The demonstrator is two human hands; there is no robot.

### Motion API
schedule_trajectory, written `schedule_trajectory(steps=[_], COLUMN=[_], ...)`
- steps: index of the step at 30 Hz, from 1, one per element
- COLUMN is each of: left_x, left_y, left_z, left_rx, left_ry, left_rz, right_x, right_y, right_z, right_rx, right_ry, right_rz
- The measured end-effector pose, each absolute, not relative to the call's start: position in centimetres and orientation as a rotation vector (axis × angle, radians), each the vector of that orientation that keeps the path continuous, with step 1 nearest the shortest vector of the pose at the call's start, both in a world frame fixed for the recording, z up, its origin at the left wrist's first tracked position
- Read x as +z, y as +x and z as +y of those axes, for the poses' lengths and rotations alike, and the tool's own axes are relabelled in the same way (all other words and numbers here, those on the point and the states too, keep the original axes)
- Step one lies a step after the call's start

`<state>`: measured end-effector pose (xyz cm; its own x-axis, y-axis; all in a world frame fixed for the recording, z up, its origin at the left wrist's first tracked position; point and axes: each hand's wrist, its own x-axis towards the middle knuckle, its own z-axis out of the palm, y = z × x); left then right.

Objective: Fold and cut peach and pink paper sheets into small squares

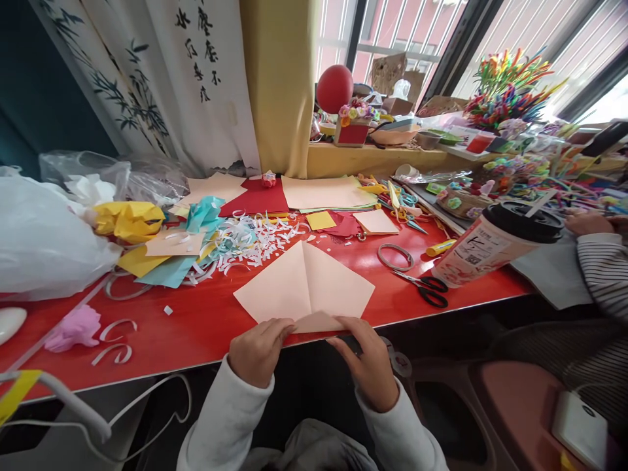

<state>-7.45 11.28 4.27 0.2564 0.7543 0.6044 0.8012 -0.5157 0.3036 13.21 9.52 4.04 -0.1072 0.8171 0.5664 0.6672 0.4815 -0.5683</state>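
Observation:
A peach square of paper (pixel 307 281) lies corner-on at the near edge of the red table (pixel 206 320), with a crease down its middle and its near corner folded up. My left hand (pixel 259 350) pinches that folded corner from the left, fingers curled onto the paper. From the right, my right hand (pixel 369 360) presses the same fold with its fingertips. Both sleeves are light grey.
Black-handled scissors (pixel 428 288), a tape ring (pixel 395 256) and a tilted lidded cup (pixel 490 248) lie to the right. Paper scraps (pixel 245 245), coloured sheets (pixel 324 193) and plastic bags (pixel 44 229) fill the left and back. Another person's striped sleeve (pixel 606 268) is at the right.

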Motion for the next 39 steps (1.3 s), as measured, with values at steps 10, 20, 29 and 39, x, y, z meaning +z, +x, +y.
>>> schedule_trajectory(steps=[10,20,29,39], left_x=[5.5,5.1,6.0,4.1], left_y=[-7.4,-9.7,-5.4,-8.8], left_z=[9.5,8.2,7.7,7.9], left_rx=[-1.023,-0.573,-0.697,-0.751], left_ry=[-2.487,-2.436,-2.553,-2.61], left_rz=[-1.442,-1.321,-1.409,-1.365], right_x=[3.6,3.9,4.2,3.6], right_y=[14.3,17.5,16.2,17.9], right_z=[9.3,9.2,8.0,9.4], right_rx=[0.136,0.096,-0.22,0.014], right_ry=[-1.23,-1.154,-1.093,-1.323], right_rz=[-1.729,-1.751,-2.258,-2.144])
